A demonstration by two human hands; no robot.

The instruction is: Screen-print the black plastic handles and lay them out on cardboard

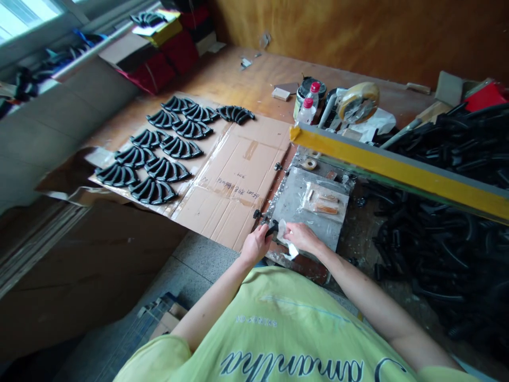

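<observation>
At near bench (246,74) edge, left hand (256,245) grips small black part (272,229), long axis left-right, its right end touching white rag (291,249) pinched in right hand (303,237), both equally close.

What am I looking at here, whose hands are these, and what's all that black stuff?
No machine here: a person works with bare hands, filmed by a camera on their own head, looking down. The left hand grips a small black part; the right hand holds a white cloth beside it, over a grey metal plate. To the left, a cardboard sheet carries rows of black curved pieces. On the right lies a heap of similar black parts, with a yellow bar running across it.
</observation>
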